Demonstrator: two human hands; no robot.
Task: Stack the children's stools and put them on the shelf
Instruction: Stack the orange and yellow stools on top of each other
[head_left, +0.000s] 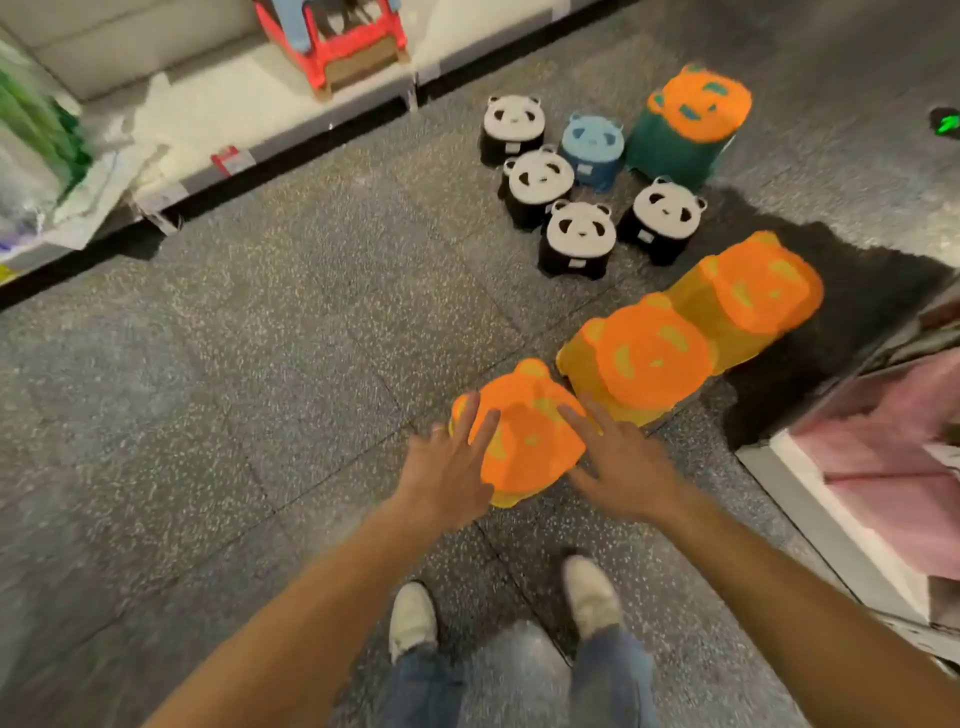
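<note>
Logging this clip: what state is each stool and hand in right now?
Nearest orange stool: upright on floor, unstacked, between both hands.
Other orange stools: two, upright, unstacked.
Panda stools: four, upright, unstacked.
Blue stool: upright, unstacked.
Orange-and-green stool: upright on floor.
Left hand: open.
Right hand: open.

The floor (234, 364) is dark grey speckled stone laid in large tiles. A low white shelf (249, 104) runs along its far left edge. A white unit (831, 519) holding pink goods (893, 457) stands at its right edge.

1 head view, apparently standing, faces down at floor (218, 374).
</note>
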